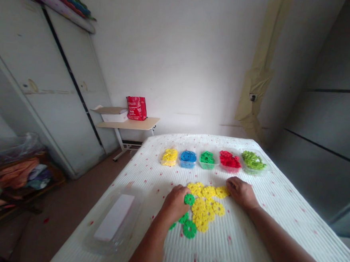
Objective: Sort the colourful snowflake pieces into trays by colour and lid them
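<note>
My left hand [176, 203] is closed with a green notched plastic disc [189, 199] at its fingertips. Loose green discs [189, 229] lie on the table just below that hand, partly hidden by it. To its right spreads a group of yellow notched discs [205, 213], several of them overlapping. My right hand [241, 192] has its fingers curled at the right end of the upper yellow row, on a yellow disc [222, 191]. The fingertips partly hide that disc's edge.
Clear tubs stand in a row beyond my hands: yellow discs [169, 156], blue discs [188, 158], green discs [207, 159], red pieces [229, 160] and light green pieces [253, 160]. A clear lidded container [115, 218] lies at left. A red bag [136, 108] sits on a side table.
</note>
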`<state>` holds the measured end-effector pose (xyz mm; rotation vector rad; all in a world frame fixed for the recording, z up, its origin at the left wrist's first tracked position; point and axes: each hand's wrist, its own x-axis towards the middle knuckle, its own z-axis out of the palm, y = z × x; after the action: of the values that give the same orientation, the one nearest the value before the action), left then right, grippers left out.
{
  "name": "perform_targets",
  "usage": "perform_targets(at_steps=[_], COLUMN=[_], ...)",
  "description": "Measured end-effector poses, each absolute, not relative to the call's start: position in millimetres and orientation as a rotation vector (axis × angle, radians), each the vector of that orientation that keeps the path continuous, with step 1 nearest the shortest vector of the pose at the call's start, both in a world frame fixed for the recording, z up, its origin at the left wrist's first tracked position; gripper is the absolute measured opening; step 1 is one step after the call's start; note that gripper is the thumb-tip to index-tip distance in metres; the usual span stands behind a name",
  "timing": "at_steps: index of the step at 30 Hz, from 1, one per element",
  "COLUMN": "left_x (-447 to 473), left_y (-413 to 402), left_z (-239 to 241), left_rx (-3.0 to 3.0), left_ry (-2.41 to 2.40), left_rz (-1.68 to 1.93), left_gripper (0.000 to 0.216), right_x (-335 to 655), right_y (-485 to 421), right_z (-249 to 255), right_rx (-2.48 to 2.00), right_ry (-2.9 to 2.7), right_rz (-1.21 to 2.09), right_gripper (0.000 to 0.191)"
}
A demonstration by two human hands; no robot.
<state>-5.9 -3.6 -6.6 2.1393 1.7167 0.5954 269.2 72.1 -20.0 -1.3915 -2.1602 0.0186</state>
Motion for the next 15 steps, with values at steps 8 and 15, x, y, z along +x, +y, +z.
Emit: perform_targets(at_steps=[8,15], left_x=[-5.4,-5.0], left_y=[-1.5,-0.2], left_z=[-9.1,-11.1], left_rx=[2.175,2.18], left_ry=[1.742,1.761], left_rz=[0.555,0.544], left_gripper=[0.031,0.029], right_x=[268.0,267.7], right_y=[70.9,71.1], right_z=[-17.4,-17.7], right_rx=[-1.382,-1.378], right_ry=[-2.155,-2.159], right_rz=[0.021,0.015], right_gripper=[0.033,0.032])
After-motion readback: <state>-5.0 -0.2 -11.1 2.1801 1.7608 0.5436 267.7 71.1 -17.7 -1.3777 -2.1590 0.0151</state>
